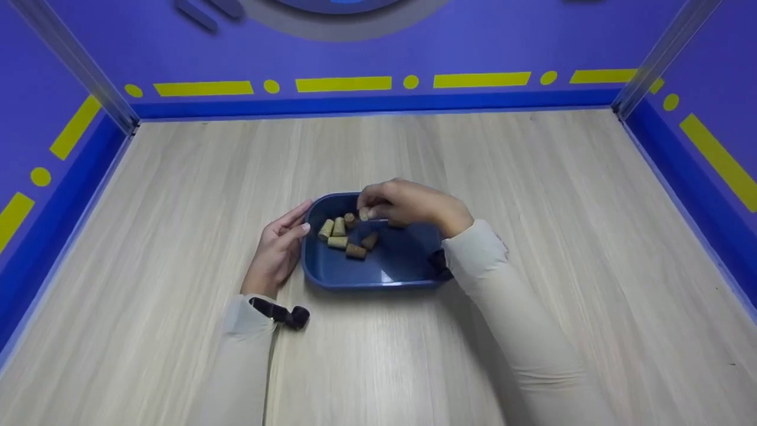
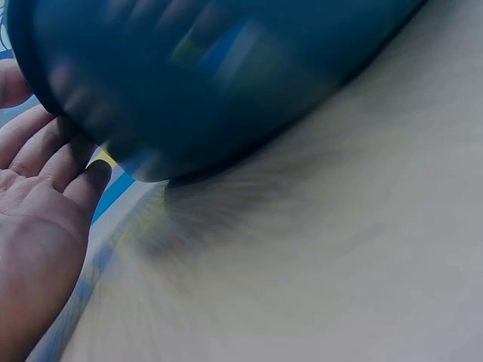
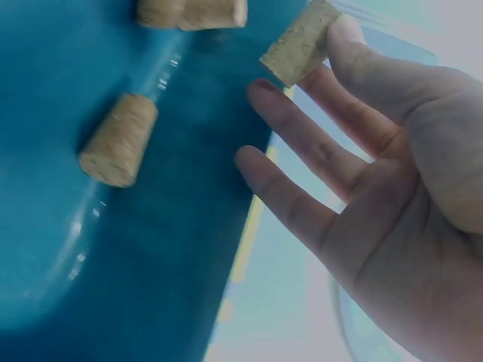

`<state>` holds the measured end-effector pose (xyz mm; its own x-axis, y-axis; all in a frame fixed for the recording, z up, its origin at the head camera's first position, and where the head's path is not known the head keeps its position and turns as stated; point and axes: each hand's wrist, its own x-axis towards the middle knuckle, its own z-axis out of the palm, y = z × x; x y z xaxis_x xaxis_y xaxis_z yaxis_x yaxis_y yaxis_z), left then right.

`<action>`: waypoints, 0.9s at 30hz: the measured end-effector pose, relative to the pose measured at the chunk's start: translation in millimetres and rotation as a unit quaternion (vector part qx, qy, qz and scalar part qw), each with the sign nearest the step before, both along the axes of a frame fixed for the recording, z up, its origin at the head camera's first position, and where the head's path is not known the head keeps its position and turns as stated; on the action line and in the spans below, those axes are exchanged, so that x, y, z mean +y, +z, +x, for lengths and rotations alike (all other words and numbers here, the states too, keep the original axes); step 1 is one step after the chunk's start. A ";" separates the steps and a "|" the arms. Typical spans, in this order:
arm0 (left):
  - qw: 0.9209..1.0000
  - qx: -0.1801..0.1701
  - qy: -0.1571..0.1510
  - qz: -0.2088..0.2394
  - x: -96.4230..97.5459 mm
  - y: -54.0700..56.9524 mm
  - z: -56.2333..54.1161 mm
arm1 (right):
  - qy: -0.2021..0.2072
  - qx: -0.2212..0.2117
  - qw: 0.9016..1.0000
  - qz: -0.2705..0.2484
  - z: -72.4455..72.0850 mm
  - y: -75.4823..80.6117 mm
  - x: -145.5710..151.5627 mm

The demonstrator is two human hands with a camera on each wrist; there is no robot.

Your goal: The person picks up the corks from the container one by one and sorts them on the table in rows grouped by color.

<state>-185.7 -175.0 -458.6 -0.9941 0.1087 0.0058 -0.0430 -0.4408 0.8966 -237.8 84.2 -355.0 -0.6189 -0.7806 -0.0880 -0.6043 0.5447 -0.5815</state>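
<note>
My left hand (image 1: pixel 277 247) grips the left end of a dark blue plastic tub (image 1: pixel 355 286), thumb over the rim and fingers along the outer wall. Over the tub's far side, my right hand (image 1: pixel 408 201) pinches a pale tapered cork stopper (image 3: pixel 296 49) between thumb and forefinger; the other fingers are spread in the right wrist view. Several cork stoppers lie in the tub's left half, among them a light one (image 1: pixel 337 242) and a browner one (image 1: pixel 356 252). Another cork stopper (image 3: pixel 121 141) lies by itself in the right wrist view. The right forearm hides part of the tub's right end.
A light wood-grain table (image 1: pixel 177 195) carries the tub near its middle. Purple-blue panels with yellow dashes and dots, such as the back wall (image 1: pixel 355 59), stand around the table. A black wrist camera (image 1: pixel 295 318) sits on the left cuff.
</note>
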 end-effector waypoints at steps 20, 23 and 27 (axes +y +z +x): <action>1.000 0.001 0.004 -0.010 0.2 0.7 -0.6 | -0.059 -0.015 0.996 -0.070 -1.2 18.8 56.2; 1.000 0.005 0.003 -0.010 -0.2 -0.9 -1.4 | -0.072 -0.015 0.995 -0.074 -0.5 19.7 64.4; 1.000 0.008 0.000 -0.009 -0.9 -1.3 -2.1 | -0.084 -0.019 0.993 -0.076 0.5 20.7 75.8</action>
<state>-187.8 -175.9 -459.9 -0.9940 0.1080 0.0199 -0.0281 -0.4253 0.9046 -237.2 160.0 -334.3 -0.7405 -0.6721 -0.0040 -0.4875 0.5411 -0.6853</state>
